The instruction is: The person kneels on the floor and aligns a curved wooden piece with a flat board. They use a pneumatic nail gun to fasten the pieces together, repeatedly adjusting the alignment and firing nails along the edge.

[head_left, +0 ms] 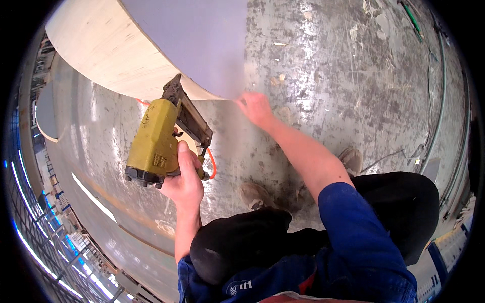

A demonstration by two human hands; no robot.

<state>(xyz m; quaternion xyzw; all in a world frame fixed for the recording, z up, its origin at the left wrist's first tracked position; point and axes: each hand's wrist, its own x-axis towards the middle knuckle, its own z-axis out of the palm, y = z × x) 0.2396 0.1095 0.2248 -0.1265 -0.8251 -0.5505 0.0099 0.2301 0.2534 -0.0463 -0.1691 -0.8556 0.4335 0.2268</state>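
Observation:
My left hand (187, 177) is wrapped around the handle of a yellow-green air nail gun (151, 136) with a black end cap and a dark metal magazine. Its nose meets the seam where a pale plywood board (106, 48) joins a smooth grey panel (202, 40). At the near right corner of that panel, my right hand (256, 109) is closed, with thumb and fingers at the edge. The grip itself is small and partly blurred. An orange air hose (212, 165) shows beside the gun's handle.
Below lies a scuffed grey metallic surface (323, 76) with scraps on it. My shoes (255, 194) rest there under my bent knees. A green rod-like thing (411, 21) lies at the far right, near cables and a long pipe (438, 121). Another curved panel (46, 113) stands at left.

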